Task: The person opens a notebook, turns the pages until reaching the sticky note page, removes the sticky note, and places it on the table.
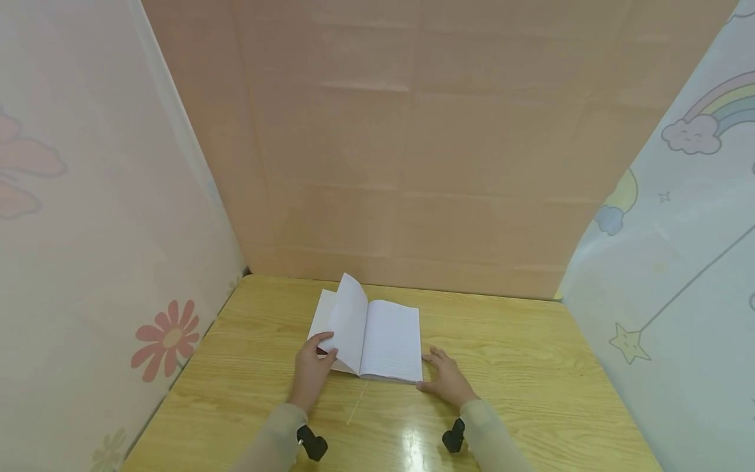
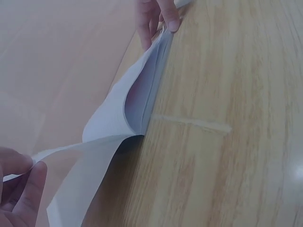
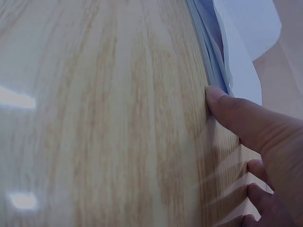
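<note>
An open notebook with ruled white pages lies on the wooden table. Its left-side page stands raised at a slant above the left cover. My left hand pinches the edge of that lifted page between thumb and fingers, as the left wrist view also shows. At the lower right corner of the notebook, my right hand touches the page block with its thumb. The other fingers of that hand lie loosely bent beside the right edge. In the left wrist view, the pages gape apart near the spine.
A thin pale strip runs from the notebook's spine toward the front of the table. Behind the table rises a brown covered wall. Patterned white walls flank both sides.
</note>
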Motion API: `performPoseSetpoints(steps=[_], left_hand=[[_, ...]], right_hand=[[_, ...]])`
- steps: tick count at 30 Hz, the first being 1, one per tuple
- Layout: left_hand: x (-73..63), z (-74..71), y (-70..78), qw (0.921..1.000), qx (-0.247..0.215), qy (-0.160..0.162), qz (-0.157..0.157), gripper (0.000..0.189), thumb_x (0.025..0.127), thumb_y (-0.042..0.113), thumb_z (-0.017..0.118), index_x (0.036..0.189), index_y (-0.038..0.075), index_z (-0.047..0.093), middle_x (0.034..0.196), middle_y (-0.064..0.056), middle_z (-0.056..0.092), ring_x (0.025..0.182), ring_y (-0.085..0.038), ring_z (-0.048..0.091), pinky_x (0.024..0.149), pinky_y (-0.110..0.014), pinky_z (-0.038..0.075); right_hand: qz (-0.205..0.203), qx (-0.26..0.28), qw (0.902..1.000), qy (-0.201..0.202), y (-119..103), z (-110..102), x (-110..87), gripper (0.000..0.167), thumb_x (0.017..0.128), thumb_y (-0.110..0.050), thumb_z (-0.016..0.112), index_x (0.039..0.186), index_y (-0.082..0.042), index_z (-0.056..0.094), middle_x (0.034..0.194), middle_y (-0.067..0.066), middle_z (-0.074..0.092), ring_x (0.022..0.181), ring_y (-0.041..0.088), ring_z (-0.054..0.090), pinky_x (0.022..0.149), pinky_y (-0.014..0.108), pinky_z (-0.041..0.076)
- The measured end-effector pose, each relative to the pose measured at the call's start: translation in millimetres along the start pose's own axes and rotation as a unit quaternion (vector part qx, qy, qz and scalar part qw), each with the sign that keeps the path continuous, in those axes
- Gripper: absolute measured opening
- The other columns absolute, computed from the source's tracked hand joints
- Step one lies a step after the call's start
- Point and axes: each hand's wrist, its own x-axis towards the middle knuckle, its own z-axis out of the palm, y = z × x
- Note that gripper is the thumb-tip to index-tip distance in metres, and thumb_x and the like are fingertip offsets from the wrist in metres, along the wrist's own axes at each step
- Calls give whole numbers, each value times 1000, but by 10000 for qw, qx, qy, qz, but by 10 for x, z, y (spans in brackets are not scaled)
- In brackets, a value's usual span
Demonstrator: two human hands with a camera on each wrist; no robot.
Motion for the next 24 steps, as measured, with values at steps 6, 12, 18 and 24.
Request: performPoseSetpoints(steps=[6, 12, 18, 24], left_hand=[[-13, -43, -83, 9993, 149, 71, -328, 35, 82, 2, 71, 116, 6, 65, 99, -14, 67, 74, -12, 56, 54, -19, 47], [-17, -93, -158, 9978, 328, 204, -536, 36, 81, 3, 72, 116, 4, 66, 96, -16, 68, 71, -14, 56, 54, -19, 46], [-19, -114, -289, 9965, 411, 167, -707, 35, 82, 6, 73, 116, 5, 66, 86, -12, 66, 67, -12, 54, 53, -20, 45], [1, -121, -397, 9953, 595, 133, -758, 35, 81, 6, 73, 115, 2, 66, 82, -12, 66, 64, -11, 54, 52, -20, 44]], right_hand=[[-8, 9, 10000, 16, -8, -3, -3, 74, 73, -36, 82, 134, -4, 53, 154, 21, 32, 142, 48, 24, 109, 66, 29], [19, -7, 10000, 30, -14, 2, -10, 74, 73, -35, 81, 134, -4, 53, 153, 21, 33, 141, 49, 25, 108, 66, 30], [32, -53, 10000, 52, -4, 3, -5, 74, 73, -36, 82, 134, -5, 54, 153, 21, 34, 141, 49, 26, 108, 66, 30], [2, 30, 10000, 57, -6, 1, -4, 75, 72, -36, 82, 134, -5, 54, 153, 20, 34, 141, 49, 26, 108, 66, 31]])
